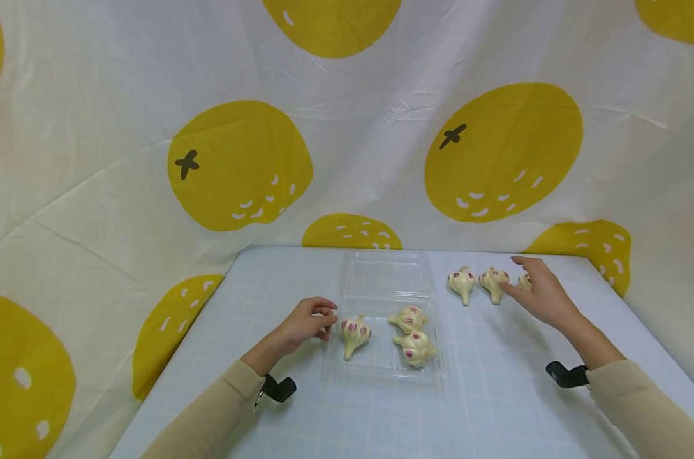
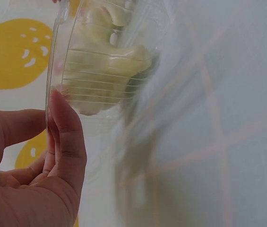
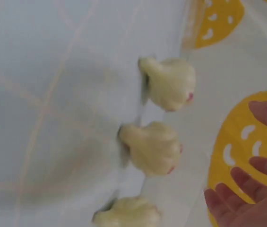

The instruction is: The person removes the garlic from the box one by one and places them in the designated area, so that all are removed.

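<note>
My left hand pinches the left rim of a clear plastic clamshell box; in the left wrist view its thumb and fingers lie on both sides of the rim. Inside the box sit a garlic bulb on the left and two more bulbs touching each other on the right. My right hand, fingers spread and holding nothing, hovers near a row of three garlic bulbs right of the box. It partly hides the rightmost bulb; the right wrist view shows the three bulbs apart from its fingers.
The box's lid lies folded back, away from me. A pale checked cloth covers the table. Behind it hangs a white curtain printed with yellow fruit. Black wrist cameras are strapped below both hands.
</note>
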A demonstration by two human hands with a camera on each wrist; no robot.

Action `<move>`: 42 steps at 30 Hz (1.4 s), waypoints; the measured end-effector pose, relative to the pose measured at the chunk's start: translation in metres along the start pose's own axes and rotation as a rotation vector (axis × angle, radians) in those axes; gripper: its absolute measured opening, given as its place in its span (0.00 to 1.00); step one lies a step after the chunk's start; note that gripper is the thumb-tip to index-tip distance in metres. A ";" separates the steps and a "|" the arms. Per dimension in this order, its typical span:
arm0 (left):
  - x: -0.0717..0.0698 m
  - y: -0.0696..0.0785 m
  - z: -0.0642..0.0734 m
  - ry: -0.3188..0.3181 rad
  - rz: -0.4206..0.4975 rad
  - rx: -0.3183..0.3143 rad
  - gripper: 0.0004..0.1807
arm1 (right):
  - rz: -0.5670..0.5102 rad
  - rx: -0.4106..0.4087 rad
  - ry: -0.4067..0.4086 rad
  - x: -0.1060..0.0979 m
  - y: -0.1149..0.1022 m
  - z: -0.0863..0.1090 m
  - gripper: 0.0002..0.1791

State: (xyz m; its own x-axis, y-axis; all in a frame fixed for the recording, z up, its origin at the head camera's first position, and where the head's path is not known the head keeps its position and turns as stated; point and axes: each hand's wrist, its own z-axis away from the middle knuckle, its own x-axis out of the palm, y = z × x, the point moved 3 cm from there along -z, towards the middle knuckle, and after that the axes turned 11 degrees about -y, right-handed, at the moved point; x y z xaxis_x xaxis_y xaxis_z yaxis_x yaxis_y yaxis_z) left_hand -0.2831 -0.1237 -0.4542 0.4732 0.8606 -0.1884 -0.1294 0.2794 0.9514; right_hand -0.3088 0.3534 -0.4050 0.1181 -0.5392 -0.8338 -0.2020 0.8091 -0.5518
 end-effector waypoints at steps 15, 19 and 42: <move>0.001 -0.003 0.001 -0.001 0.003 0.000 0.19 | -0.037 -0.346 -0.098 0.050 -0.091 0.011 0.26; 0.001 -0.002 0.000 -0.003 0.002 0.005 0.19 | -0.053 -0.408 -0.161 0.065 -0.105 0.013 0.24; -0.001 -0.001 -0.002 -0.012 0.013 0.021 0.20 | -0.167 -0.507 -0.354 0.127 -0.183 0.018 0.20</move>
State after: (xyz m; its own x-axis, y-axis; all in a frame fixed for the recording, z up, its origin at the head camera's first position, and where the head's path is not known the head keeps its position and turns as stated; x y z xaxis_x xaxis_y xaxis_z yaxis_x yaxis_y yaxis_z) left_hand -0.2850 -0.1245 -0.4555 0.4823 0.8589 -0.1726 -0.1178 0.2588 0.9587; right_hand -0.2394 0.1408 -0.4100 0.4847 -0.4685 -0.7386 -0.5774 0.4629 -0.6726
